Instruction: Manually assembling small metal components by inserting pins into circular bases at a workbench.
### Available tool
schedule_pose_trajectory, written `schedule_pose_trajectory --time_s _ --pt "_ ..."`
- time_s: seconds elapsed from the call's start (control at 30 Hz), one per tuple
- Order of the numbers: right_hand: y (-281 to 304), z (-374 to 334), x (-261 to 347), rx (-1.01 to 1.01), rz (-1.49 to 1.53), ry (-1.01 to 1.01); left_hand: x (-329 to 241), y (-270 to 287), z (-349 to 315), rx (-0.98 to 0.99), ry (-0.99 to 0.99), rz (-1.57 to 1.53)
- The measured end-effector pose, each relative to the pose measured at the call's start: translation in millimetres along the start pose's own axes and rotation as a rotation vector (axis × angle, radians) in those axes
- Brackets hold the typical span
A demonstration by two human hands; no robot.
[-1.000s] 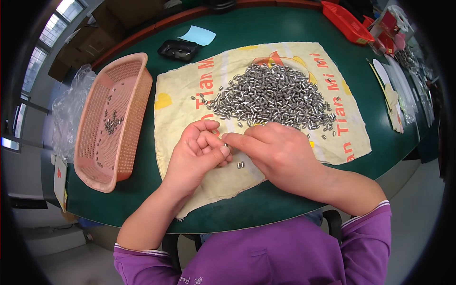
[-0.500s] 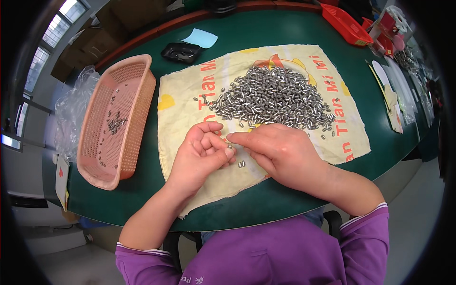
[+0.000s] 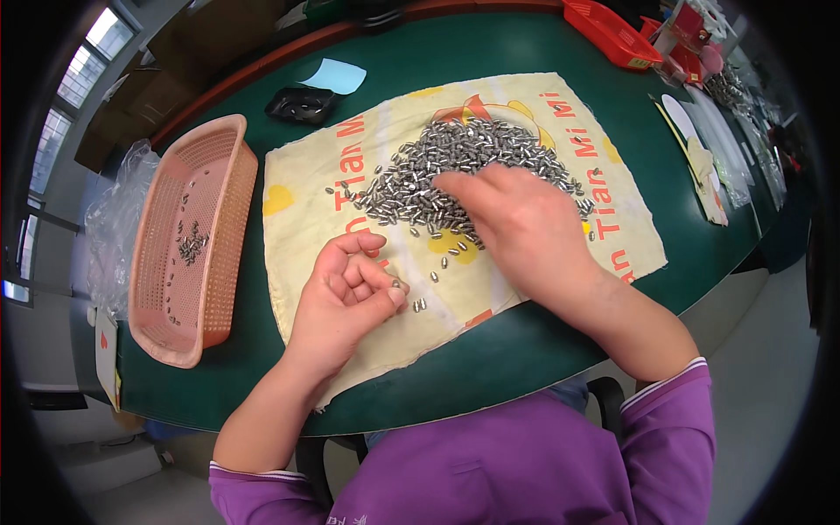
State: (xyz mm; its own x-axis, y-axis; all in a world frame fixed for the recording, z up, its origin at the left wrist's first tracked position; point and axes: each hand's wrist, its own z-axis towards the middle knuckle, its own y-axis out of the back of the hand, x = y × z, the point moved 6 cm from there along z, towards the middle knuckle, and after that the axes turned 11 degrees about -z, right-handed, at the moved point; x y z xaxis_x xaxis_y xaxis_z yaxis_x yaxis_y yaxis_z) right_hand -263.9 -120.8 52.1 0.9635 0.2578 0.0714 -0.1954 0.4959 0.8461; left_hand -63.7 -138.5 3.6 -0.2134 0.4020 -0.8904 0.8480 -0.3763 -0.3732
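Observation:
My left hand (image 3: 343,289) pinches a small silvery, barrel-shaped metal piece (image 3: 396,284) between thumb and index finger, above the cloth's near part. My right hand (image 3: 523,223) reaches over the near side of a wide heap of the same metal pieces (image 3: 411,179). Its fingers are bent and drawn together, the fingertips at the heap; whether they hold a piece is hidden. Just right of my left thumb lie a few loose pieces (image 3: 420,305). Others trail from the heap toward me. Under everything spreads a cream printed cloth (image 3: 293,236).
To the left stands a pink plastic basket (image 3: 229,254) with some metal pieces in it, beside a clear plastic bag (image 3: 114,227). A black tray (image 3: 302,106) and pale blue paper (image 3: 337,76) lie behind. A red tray (image 3: 612,37) sits far right on the green table (image 3: 490,48).
My right hand has left my left hand and moved forward to the heap. The left hand keeps its pinch on the metal piece. The whole view has shifted slightly.

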Motion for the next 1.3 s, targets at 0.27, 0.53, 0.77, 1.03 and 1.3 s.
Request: schedule_pose_trajectory --time_s 0.27,0.53,0.77,1.03,1.3 --pt "14.3 0.5 -112.5 0.165 -0.342 -0.451 -5.4 5.5 -5.1 0.003 -0.173 0.342" --pt "1.7 -7.3 -120.1 0.431 -0.484 -0.463 -14.3 -10.5 -14.1 0.095 -0.412 0.914" --pt "12.6 4.9 -11.3 0.19 0.259 -0.001 -9.8 -11.4 -14.8 0.104 -0.418 0.931" --pt "6.4 -18.3 29.1 0.262 0.433 0.266 -15.5 -16.6 -13.2 0.104 -0.478 0.935" --pt "0.2 -22.3 32.2 0.368 0.354 0.36 -13.0 -16.7 -12.7 0.16 -0.491 0.975"
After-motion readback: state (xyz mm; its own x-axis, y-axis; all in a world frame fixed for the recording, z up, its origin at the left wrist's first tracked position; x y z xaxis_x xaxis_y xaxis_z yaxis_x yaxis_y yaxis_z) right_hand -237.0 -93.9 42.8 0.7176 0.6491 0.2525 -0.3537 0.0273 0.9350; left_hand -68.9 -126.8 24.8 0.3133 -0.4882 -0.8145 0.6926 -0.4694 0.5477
